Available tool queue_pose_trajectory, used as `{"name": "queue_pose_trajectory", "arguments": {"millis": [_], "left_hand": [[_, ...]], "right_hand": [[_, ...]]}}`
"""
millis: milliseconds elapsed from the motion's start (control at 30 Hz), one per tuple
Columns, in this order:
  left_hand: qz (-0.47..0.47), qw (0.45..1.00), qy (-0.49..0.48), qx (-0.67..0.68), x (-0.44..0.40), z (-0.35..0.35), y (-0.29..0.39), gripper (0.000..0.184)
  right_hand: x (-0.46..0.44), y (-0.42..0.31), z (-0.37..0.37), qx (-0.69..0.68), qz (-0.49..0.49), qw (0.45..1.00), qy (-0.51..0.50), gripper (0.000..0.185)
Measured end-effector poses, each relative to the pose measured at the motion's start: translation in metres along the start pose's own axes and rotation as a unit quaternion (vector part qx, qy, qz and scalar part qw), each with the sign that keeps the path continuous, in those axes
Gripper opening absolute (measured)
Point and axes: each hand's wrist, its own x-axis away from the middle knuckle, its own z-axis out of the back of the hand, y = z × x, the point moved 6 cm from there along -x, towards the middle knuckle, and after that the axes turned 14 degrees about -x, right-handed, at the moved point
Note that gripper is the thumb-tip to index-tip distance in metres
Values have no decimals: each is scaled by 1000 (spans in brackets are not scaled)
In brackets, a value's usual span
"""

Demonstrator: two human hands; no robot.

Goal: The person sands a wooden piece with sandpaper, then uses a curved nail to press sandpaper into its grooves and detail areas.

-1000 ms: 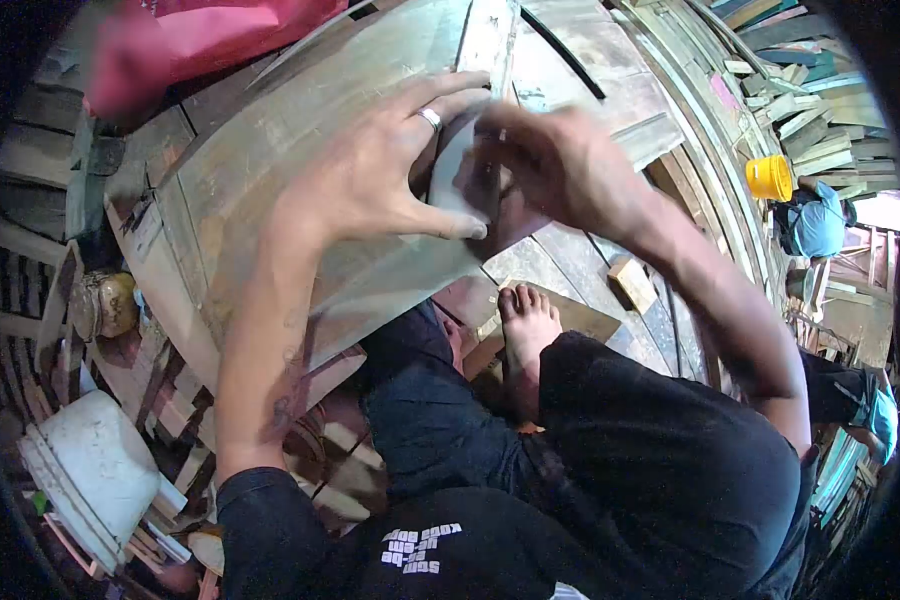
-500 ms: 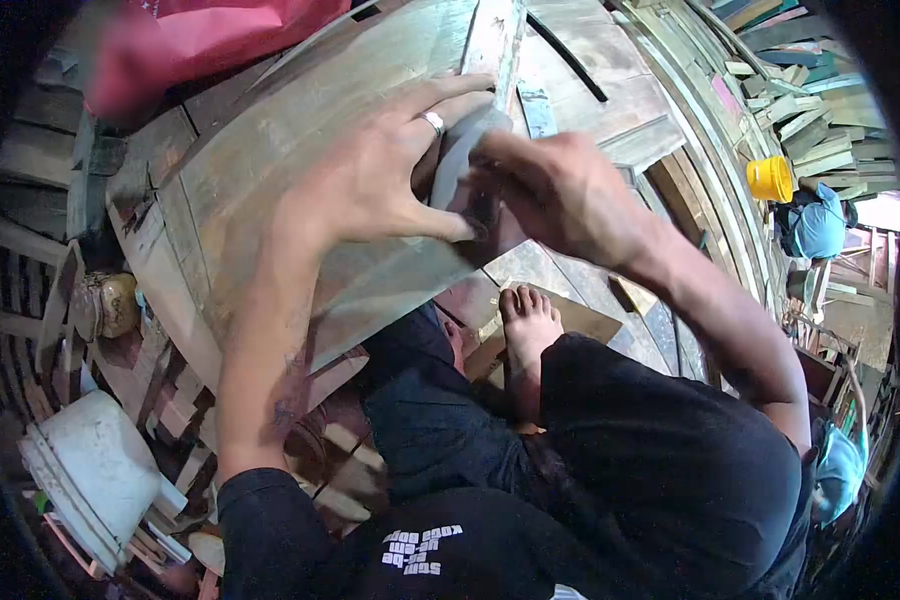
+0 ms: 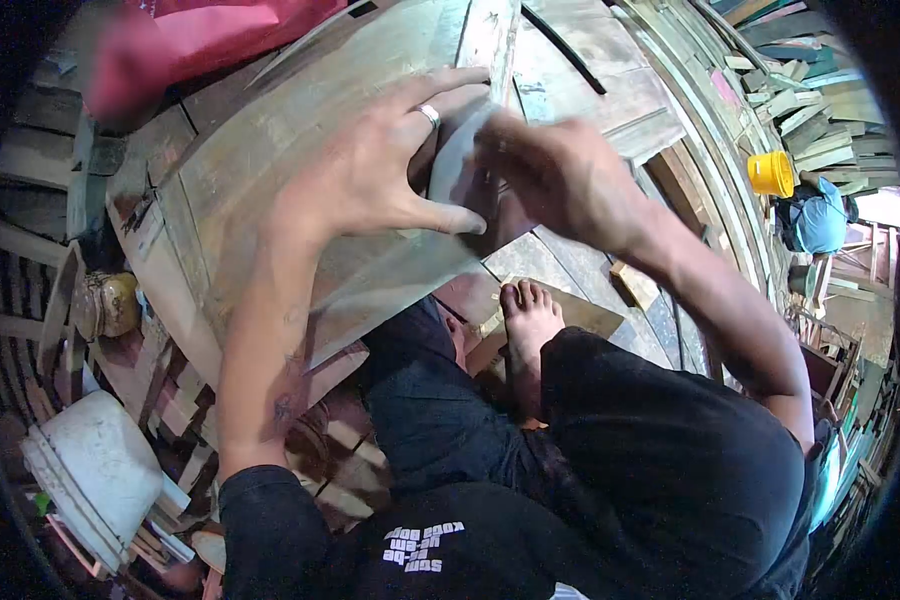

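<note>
My left hand [image 3: 365, 185], with a ring on one finger, is curved around a smooth grey piece with a rounded edge [image 3: 452, 168]. Its thumb and fingers grip opposite ends of the piece. Against the piece's right side presses my right hand [image 3: 575, 185], fingers curled and partly smeared by motion. Something dark shows by its fingertips, but I cannot make out what it is. Both hands are over a broad wooden board [image 3: 245, 175] that lies in front of my body.
A red bag or cloth [image 3: 230, 40] lies at the upper left. A white bucket [image 3: 95, 470] and a jar [image 3: 118, 305] are at left. My bare foot [image 3: 532, 315] rests below the hands. Right: stacked wood [image 3: 810, 125], a yellow bucket [image 3: 769, 175], a person in light blue [image 3: 818, 222].
My right hand has shifted slightly along the grey piece, and the left hand keeps its hold. At the lower right, a person in light blue has mostly gone out of sight.
</note>
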Motion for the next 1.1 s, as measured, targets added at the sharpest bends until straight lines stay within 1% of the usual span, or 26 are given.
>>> {"name": "queue_pose_trajectory", "arguments": {"millis": [33, 67, 133, 167, 267, 333, 400, 433, 467, 500, 533, 567, 600, 633, 667, 700, 733, 800, 833, 867, 933, 1000, 1033, 1067, 1100], "left_hand": [[6, 1000, -2, -2, 0, 1, 0, 108], [13, 1000, -6, -1, 1, 0, 1, 109], [13, 1000, -11, -4, 1, -1, 2, 108], [18, 1000, -9, 6, 1, -1, 2, 107], [18, 1000, -10, 9, 0, 2, 1, 107], [20, 1000, -21, 9, 2, 1, 1, 108], [15, 1000, -16, 8, 2, -2, 3, 109], [19, 999, -15, 25, 1, -1, 2, 110], [23, 999, -13, 42, 1, 0, 1, 110], [11, 1000, -15, 20, 0, -1, 0, 110], [11, 1000, -13, 18, 0, 0, 0, 110], [14, 1000, -17, 15, 1, 0, 0, 109], [17, 1000, -20, 13, 1, 0, 0, 109], [-2, 1000, -15, 14, 1, -1, 0, 108], [-1, 1000, -17, 19, 2, -3, 2, 108], [9, 999, -13, 28, 2, -2, 2, 108], [18, 999, -9, 35, 1, 0, 2, 109], [33, 999, -21, 30, 1, -1, -1, 108], [16, 999, -15, 23, 2, -1, -1, 108], [0, 1000, -8, 15, 2, 0, -1, 107], [1, 1000, -5, 11, 2, 0, 1, 107], [16, 999, -17, 23, 0, -1, 0, 108], [30, 999, -13, 29, -1, 1, 1, 104], [28, 999, -12, 26, 0, 3, 1, 104], [18, 1000, -12, 20, 1, 3, 0, 106]], "right_hand": [[2, -3, -5, 40, -54, 997, -47, 59], [-1, 0, -1, 39, -53, 997, -49, 59], [-9, 9, 11, -15, -12, 999, -27, 20], [-13, 14, 15, -4, -30, 999, -16, 19], [3, 7, 1, -16, -9, 1000, 2, 18], [4, -13, -4, 27, -31, 998, -50, 20], [2, 5, 5, -17, -25, 999, -28, 45], [-2, 19, 8, -5, -68, 997, -35, 50], [-6, 20, 12, -5, -28, 1000, 8, 47], [-2, 18, 7, -33, -33, 999, 6, 44], [3, 8, 1, -60, -37, 997, 4, 41], [7, -8, -4, -42, -19, 998, -32, 29], [8, -18, -12, 33, -30, 998, -51, 28], [7, -9, -9, 8, -33, 998, -48, 27], [6, 4, -4, -19, -40, 998, -43, 26], [-3, 5, 7, -14, -48, 997, -51, 22], [-12, 21, 13, 26, -19, 999, 14, 45], [0, 17, 8, 36, -37, 999, -3, 44], [5, 10, -3, -15, -32, 999, -22, 43], [10, 1, -8, 21, -31, 998, -41, 43], [8, 5, -3, -27, -17, 999, -44, 44], [-5, 19, 10, 22, -17, 1000, -11, 44], [-8, 18, 11, -12, -2, 1000, 0, 43], [-5, 14, 7, -11, 0, 1000, 2, 43], [2, 8, -2, -13, -17, 1000, -2, 43]]}}
